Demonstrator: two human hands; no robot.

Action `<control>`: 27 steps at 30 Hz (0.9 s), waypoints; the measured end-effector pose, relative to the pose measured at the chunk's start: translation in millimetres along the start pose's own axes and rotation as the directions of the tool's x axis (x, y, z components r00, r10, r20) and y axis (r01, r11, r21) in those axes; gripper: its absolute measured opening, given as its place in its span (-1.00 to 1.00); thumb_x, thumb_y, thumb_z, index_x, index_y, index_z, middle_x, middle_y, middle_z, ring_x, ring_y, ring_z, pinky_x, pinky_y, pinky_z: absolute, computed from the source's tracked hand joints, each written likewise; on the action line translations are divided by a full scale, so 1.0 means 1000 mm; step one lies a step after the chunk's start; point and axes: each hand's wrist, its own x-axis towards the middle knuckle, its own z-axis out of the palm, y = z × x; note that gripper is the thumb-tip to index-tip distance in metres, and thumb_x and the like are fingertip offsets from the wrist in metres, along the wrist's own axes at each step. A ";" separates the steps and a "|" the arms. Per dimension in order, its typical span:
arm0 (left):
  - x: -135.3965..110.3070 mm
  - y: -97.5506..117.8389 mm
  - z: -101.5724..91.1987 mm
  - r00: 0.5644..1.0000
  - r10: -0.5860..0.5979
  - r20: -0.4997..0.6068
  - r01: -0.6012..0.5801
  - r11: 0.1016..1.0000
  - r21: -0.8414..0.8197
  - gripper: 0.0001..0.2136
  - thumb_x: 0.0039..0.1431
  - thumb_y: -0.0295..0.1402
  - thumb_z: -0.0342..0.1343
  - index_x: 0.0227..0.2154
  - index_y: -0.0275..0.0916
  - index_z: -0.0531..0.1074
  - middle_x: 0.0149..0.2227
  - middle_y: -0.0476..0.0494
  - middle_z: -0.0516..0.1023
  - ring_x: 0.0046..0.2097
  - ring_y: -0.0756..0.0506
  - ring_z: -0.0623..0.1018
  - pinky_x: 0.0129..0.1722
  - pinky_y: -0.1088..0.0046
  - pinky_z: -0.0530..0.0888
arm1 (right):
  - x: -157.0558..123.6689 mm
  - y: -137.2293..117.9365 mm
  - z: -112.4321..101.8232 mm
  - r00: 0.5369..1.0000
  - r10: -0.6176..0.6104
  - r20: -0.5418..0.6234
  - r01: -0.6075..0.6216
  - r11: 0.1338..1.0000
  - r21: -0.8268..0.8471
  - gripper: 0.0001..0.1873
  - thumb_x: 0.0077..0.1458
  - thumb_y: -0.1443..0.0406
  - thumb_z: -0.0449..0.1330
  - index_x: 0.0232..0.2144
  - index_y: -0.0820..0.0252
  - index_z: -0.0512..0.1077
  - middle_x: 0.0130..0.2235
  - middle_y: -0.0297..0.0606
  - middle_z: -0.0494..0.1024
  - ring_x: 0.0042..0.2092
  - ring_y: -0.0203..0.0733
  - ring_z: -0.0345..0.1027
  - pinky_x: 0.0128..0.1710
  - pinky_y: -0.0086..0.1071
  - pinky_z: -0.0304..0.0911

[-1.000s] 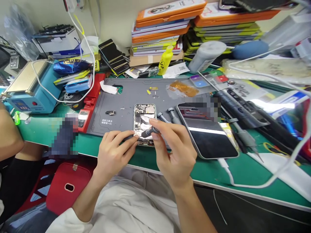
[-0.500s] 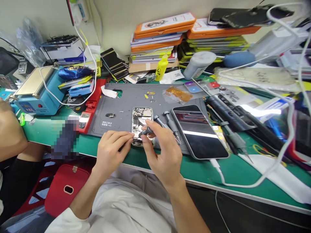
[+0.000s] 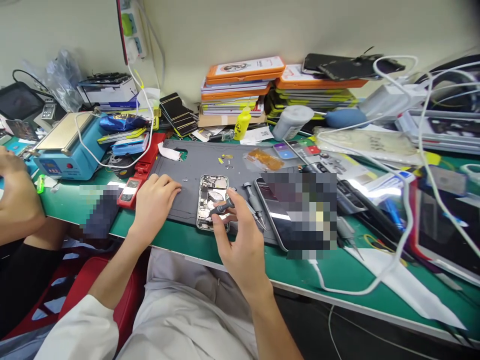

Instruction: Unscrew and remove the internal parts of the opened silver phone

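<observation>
An opened phone [image 3: 213, 184] lies on the grey work mat [image 3: 191, 155], its boards and metal parts bare. My right hand [image 3: 242, 225] is over its right side, thumb and fingers closed round a small dark grey screwdriver [image 3: 225, 206]. The driver slants across the lower half of the phone; its tip is not clear. To the left of the phone, my left hand [image 3: 157, 200] is lowered on the mat with its fingers bent and pressed together. What lies under those fingertips is hidden. Another grey screwdriver [image 3: 253, 200] rests just right of the phone.
A larger phone [image 3: 268, 205], partly blurred out, lies right of the mat with a white cable [image 3: 322, 285]. Small parts [image 3: 227, 157] and orange film [image 3: 264, 159] lie at the mat's back. A blue heating plate [image 3: 71, 160] and another person's arm [image 3: 18, 200] are left.
My left hand has left the phone's edge and moved left, over where a small dark part lay. My right hand still holds the screwdriver over the phone. The view has tilted up.
</observation>
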 end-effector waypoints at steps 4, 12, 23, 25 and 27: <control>-0.008 0.001 -0.013 1.000 -0.024 -0.004 0.024 1.000 0.003 -0.85 0.54 -0.35 0.23 -0.10 -0.19 0.71 -0.16 -0.15 0.72 -0.14 -0.23 0.54 -0.15 0.19 0.47 | 0.001 0.000 0.000 1.000 -0.016 -0.002 0.016 1.000 -0.006 -0.20 0.45 0.41 0.26 0.59 0.00 0.12 0.23 -0.02 0.69 -0.02 -0.09 0.70 -0.08 -0.26 0.69; -0.036 0.003 -0.021 1.000 0.013 0.006 -0.013 1.000 -0.014 -0.77 0.61 -0.31 0.14 -0.09 -0.17 0.71 -0.15 -0.10 0.74 -0.17 -0.17 0.62 -0.15 0.25 0.50 | 0.001 -0.001 0.000 0.999 -0.034 0.011 0.034 0.999 -0.022 -0.15 0.46 0.44 0.24 0.61 -0.03 0.04 0.24 -0.04 0.68 0.00 -0.07 0.69 -0.04 -0.16 0.71; -0.032 0.011 -0.016 0.999 -0.024 0.026 0.024 0.999 0.027 -0.89 0.57 -0.40 0.19 -0.10 -0.26 0.60 -0.14 -0.18 0.68 -0.12 -0.22 0.65 -0.11 0.25 0.48 | 0.000 0.000 0.000 1.000 0.023 0.006 -0.023 1.000 0.007 -0.13 0.47 0.41 0.23 0.63 -0.18 0.01 0.31 -0.09 0.65 0.02 -0.04 0.69 -0.12 -0.17 0.72; -0.034 0.012 -0.018 0.999 -0.029 0.032 0.028 0.999 0.032 -0.90 0.57 -0.41 0.19 -0.11 -0.25 0.60 -0.15 -0.16 0.67 -0.13 -0.22 0.63 -0.12 0.25 0.47 | -0.001 0.000 0.000 1.000 0.024 0.003 -0.024 1.000 0.009 -0.12 0.46 0.41 0.24 0.63 -0.20 0.01 0.31 -0.09 0.64 0.03 -0.03 0.69 -0.11 -0.16 0.72; -0.033 0.012 -0.019 0.999 -0.028 0.043 0.025 0.998 0.055 -0.90 0.57 -0.42 0.18 -0.12 -0.23 0.59 -0.16 -0.14 0.67 -0.15 -0.21 0.61 -0.13 0.25 0.46 | -0.001 0.000 0.000 1.000 0.024 0.006 -0.024 1.000 0.015 -0.10 0.45 0.42 0.24 0.63 -0.21 0.01 0.31 -0.11 0.64 0.03 -0.03 0.69 -0.09 -0.15 0.72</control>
